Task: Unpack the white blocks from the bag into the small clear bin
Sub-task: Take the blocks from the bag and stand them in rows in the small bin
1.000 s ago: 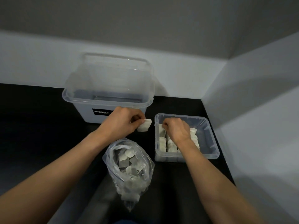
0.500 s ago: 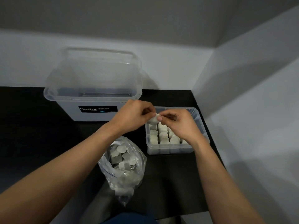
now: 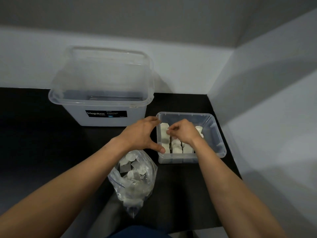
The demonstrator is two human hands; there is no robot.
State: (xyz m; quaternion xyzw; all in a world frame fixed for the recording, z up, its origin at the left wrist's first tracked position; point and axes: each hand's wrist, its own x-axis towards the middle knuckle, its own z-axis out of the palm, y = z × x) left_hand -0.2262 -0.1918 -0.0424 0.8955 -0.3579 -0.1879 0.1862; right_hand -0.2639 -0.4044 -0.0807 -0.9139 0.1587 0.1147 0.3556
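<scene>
As the right hand (image 3: 184, 133) hangs over the left rows of the small clear bin (image 3: 218, 134), its fingertips are drawn together on a white block (image 3: 164, 128), apparently seating it among the white blocks (image 3: 176, 148) standing upright inside. The left hand (image 3: 139, 134) lies spread against the bin's left wall, thumb at the near corner, holding nothing.

The bag (image 3: 135, 182), thin crinkled clear film with its mouth agape, lies on the black worktop (image 3: 34, 134) just near-left of the bin, with many blocks left in it.

Assessment: the blocks look small, light, rigid and matt, with chamfered corners, so a pinch across two opposite flat faces should serve. The bin is thin glossy plastic and likely to slide, so bracing it is prudent. The bag is limp and offers no support.
</scene>
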